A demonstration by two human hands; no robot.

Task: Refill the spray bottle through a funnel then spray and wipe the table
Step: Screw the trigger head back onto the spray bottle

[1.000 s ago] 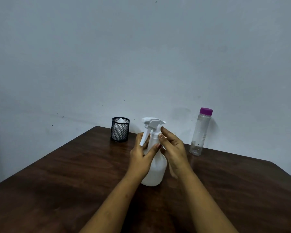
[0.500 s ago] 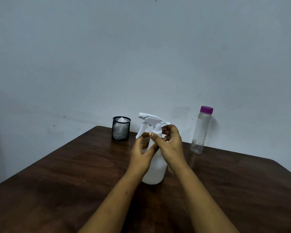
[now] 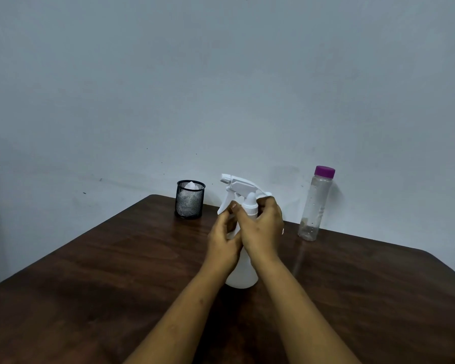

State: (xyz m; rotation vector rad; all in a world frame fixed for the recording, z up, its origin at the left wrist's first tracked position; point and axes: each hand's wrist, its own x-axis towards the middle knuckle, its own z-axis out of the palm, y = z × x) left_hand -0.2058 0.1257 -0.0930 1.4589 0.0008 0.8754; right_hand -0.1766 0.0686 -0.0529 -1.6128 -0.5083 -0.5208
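Opaque white plastic spray bottle [image 3: 241, 271] upright at the middle of the dark wood-grain table [image 3: 90, 271], long axis vertical, white trigger head [image 3: 237, 186] on top with nozzle pointing left. Left hand [image 3: 222, 243] wrapped round the bottle's shoulder from the left, steadying it. Right hand [image 3: 263, 227] curled round the screw collar [image 3: 248, 210] just under the trigger head, from the right. Right hand uppermost and nearer the collar: probably unscrewing about the vertical axis. Behind: black wire-mesh cup [image 3: 190, 203] at left, clear plastic bottle with purple cap [image 3: 313, 206] at right. No funnel in view.
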